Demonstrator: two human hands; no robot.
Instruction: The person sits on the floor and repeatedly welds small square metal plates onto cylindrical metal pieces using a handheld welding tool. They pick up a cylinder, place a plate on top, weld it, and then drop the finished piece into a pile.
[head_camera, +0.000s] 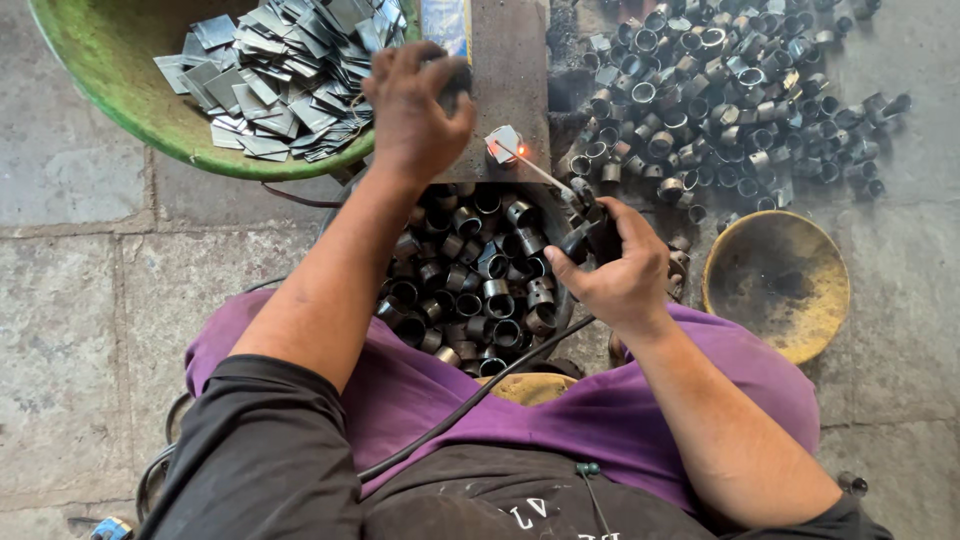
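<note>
Frame centre: right hand (622, 272) grips electrode holder (590, 228), rod (535, 170) angling up-left to the glowing small plate piece (503, 146), just right of the left hand (415, 110), fingers curled on a dark object there.

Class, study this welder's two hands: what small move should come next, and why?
Probably keep the rod on the small workpiece, since its tip glows there. The right hand grips the electrode holder; the left hand rests on the steel block.
</note>
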